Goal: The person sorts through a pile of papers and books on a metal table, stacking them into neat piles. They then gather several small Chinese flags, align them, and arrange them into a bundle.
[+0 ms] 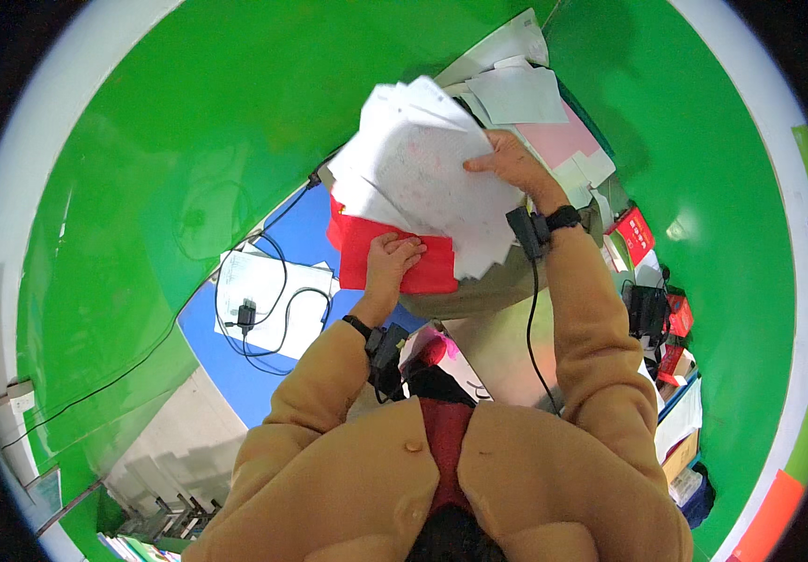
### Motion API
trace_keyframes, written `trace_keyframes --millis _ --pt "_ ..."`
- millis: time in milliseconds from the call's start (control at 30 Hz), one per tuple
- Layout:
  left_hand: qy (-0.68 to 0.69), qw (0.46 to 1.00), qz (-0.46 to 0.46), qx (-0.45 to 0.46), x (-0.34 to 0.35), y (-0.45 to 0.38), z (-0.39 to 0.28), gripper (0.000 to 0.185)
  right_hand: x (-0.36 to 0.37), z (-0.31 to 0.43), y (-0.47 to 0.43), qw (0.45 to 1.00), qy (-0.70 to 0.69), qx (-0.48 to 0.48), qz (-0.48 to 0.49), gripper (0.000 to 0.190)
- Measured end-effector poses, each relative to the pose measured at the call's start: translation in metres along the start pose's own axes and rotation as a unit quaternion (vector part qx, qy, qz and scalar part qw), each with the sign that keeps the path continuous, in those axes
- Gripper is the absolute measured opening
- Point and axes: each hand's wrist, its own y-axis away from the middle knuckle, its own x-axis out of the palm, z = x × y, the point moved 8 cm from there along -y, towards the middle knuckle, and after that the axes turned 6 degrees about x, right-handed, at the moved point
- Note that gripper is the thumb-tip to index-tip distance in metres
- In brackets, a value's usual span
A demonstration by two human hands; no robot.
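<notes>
My right hand [516,168] grips a fanned stack of white paper sheets [418,158] by its right edge, thumb on top. The sheets bear faint print and reddish marks. My left hand [391,260], fingers curled, holds a flat red piece [368,263] at the lower left of the stack; whether it is cloth or paper I cannot tell. Part of the red piece lies hidden under the sheets. Beneath both is an olive-brown object [488,298], mostly covered. Each wrist wears a black strap with a small black device.
On the blue tabletop [214,351] at left, white papers [242,281] lie under a looped black cable and adapter [246,316]. More papers [516,95] and a pink sheet [562,133] are piled beyond my right hand. Red-covered books [634,235] and a black device [646,309] line the right.
</notes>
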Motion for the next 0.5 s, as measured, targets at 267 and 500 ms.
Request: trace_keyframes --millis 267,500 --pt "-0.126 0.988 0.003 0.093 0.020 0.002 -0.052 0.068 -0.079 0.094 0.083 0.925 -0.221 -0.243 -0.193 0.029" --pt "-0.155 0.903 0.128 0.381 0.067 0.021 -0.206 0.093 -0.057 0.087 0.127 0.928 -0.193 -0.211 -0.238 0.029"
